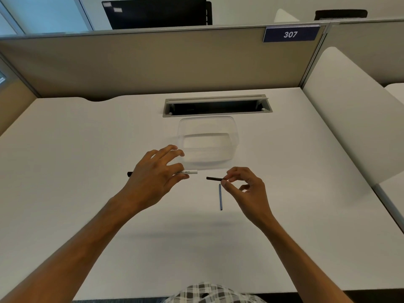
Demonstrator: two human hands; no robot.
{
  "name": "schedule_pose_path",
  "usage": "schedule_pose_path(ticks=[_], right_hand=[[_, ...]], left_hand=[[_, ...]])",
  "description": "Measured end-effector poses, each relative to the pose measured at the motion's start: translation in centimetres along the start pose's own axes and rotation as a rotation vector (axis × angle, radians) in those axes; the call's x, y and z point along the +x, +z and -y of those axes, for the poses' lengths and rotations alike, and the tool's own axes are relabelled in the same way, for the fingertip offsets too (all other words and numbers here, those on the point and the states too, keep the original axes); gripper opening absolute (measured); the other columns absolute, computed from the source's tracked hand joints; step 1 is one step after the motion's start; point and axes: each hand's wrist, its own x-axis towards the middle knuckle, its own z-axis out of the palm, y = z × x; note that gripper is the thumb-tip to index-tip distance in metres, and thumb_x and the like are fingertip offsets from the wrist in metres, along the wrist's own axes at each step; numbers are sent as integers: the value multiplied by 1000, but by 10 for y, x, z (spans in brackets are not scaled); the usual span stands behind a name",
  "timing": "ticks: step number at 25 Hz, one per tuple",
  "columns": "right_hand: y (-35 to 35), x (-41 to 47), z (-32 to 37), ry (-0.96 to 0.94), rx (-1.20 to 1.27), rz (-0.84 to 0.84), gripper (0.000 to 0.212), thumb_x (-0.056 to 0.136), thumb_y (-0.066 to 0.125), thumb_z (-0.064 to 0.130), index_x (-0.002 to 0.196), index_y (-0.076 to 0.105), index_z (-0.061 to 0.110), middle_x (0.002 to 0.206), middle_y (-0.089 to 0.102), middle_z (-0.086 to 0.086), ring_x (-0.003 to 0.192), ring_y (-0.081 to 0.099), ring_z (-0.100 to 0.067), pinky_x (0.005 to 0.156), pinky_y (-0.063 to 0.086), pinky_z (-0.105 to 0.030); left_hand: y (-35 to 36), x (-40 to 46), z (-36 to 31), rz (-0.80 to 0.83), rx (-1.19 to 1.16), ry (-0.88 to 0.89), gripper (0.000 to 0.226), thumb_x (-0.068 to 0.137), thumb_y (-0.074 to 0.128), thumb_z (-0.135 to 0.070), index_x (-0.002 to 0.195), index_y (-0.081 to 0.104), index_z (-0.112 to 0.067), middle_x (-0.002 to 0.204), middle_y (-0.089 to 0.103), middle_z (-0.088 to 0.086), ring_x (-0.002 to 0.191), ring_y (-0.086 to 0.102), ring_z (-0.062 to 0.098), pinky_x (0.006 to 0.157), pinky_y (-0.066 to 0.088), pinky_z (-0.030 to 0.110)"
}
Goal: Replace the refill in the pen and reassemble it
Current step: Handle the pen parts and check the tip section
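Note:
My left hand point(156, 171) grips a white pen barrel point(190, 172) with small black print, held level; its open end points right and a black end pokes out past my wrist on the left. My right hand point(244, 185) pinches a thin black refill point(214, 178) between thumb and forefinger, its free tip aimed left toward the barrel's open end, a short gap apart. A slim blue refill point(220, 196) lies on the white desk point(87, 160) just below the black one, pointing toward me.
A clear plastic container point(207, 139) stands just beyond my hands. Behind it is an open cable slot point(216, 105) in the desk. A beige partition closes the back, and a white divider panel point(349, 110) stands at the right.

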Motion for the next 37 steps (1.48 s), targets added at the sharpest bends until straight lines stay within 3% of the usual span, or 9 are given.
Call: schedule_pose_path(ticks=[3, 9, 20, 25, 28, 31, 33, 36, 37], right_hand=[[11, -3, -18, -46, -183, -34, 9, 79, 80, 22, 82, 72, 26, 106, 62, 15, 98, 61, -4, 65, 41, -16], [32, -4, -44, -134, -510, -63, 10, 78, 77, 28, 84, 70, 26, 116, 60, 9, 103, 60, -11, 78, 48, -33], [63, -2, -78, -84, -763, -32, 15, 73, 79, 34, 78, 73, 21, 118, 64, 1, 106, 61, -20, 82, 40, -31], [78, -5, -79, -59, -861, -51, 20, 71, 79, 40, 73, 75, 21, 119, 65, 2, 109, 61, -19, 90, 44, -37], [80, -4, -81, -46, -852, -46, 25, 72, 78, 44, 78, 73, 21, 122, 63, 2, 107, 61, -19, 92, 43, -37], [77, -4, -73, -78, -772, -48, 24, 76, 76, 41, 83, 69, 20, 114, 64, 3, 96, 63, -18, 84, 43, -31], [73, -4, -63, -82, -657, -35, 18, 80, 74, 35, 86, 68, 20, 108, 64, 6, 92, 64, -14, 78, 47, -29], [69, -4, -40, -75, -410, -61, 8, 83, 72, 26, 83, 65, 28, 97, 62, 15, 80, 63, -3, 67, 50, -24], [67, -4, -31, -61, -319, -76, 14, 84, 72, 23, 81, 63, 33, 95, 63, 17, 79, 65, -1, 64, 48, -20]], left_hand=[[-1, -1, 2, 0, 2, -4, 43, 93, 38, -45, 89, 70, -18, 123, 62, 6, 125, 49, 26, 89, 45, 42], [-1, -4, 2, -2, -26, -26, 42, 94, 37, -44, 91, 71, -18, 124, 61, 5, 125, 49, 26, 90, 44, 42], [2, -6, 1, 4, -67, -45, 46, 94, 34, -47, 92, 71, -20, 126, 60, 4, 125, 49, 24, 92, 44, 42], [8, -9, 1, 14, -64, -44, 46, 94, 34, -48, 91, 70, -20, 126, 60, 3, 125, 49, 23, 92, 44, 42], [10, -10, 0, 6, -69, -43, 44, 94, 36, -47, 89, 70, -19, 122, 62, 2, 119, 54, 22, 88, 45, 40], [11, -12, 0, 28, -96, -68, 39, 94, 42, -47, 89, 68, -19, 106, 68, -1, 86, 64, 18, 74, 42, 26], [12, -14, -1, 61, -117, -86, 41, 94, 38, -50, 90, 67, -21, 88, 68, -6, 65, 58, 14, 62, 34, 21], [14, -15, -2, 61, -141, -98, 51, 92, 27, -56, 90, 66, -23, 78, 65, -9, 56, 53, 15, 52, 33, 23], [15, -15, -3, 57, -154, -99, 53, 92, 25, -56, 90, 66, -23, 77, 64, -9, 56, 53, 15, 50, 35, 23]])
